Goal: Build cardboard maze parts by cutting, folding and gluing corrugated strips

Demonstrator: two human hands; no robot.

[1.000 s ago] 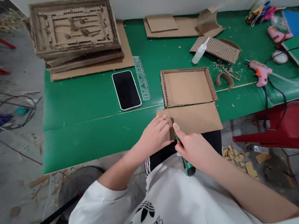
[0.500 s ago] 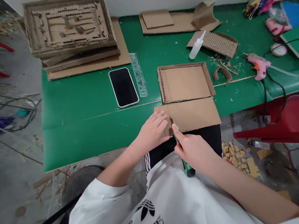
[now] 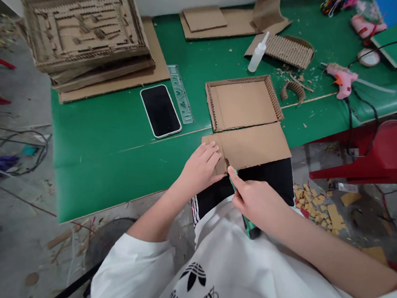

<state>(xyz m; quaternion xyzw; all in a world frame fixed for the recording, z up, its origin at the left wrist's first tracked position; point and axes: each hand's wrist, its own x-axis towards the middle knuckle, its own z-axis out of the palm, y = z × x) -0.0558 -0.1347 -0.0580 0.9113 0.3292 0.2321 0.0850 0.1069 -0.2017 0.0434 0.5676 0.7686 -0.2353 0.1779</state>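
Observation:
My right hand (image 3: 255,198) is closed round a utility knife (image 3: 251,229) with a green handle, its index finger stretched along the top. The knife's blade rests on a flat piece of cardboard (image 3: 256,145), close to its near edge. Pressed onto the left end of this piece is my left hand (image 3: 202,163), fingers lying flat, just left of the blade. The piece overhangs the table's front edge above my lap. Directly behind it sits a shallow cardboard tray (image 3: 246,104) with corrugated walls on several sides.
A phone (image 3: 160,111) and a clear ruler (image 3: 180,94) lie to the left on the green table (image 3: 96,158). Stacked cardboard frames (image 3: 90,33) stand at the back left. Behind the tray is a white glue bottle (image 3: 257,56). A pink glue gun (image 3: 343,80) lies at right, its cord hanging near a red stool (image 3: 386,151).
My right hand has drawn the knife slightly toward me along the cardboard, nearer its front edge. My left hand stays on the piece. The whole view has shifted a little.

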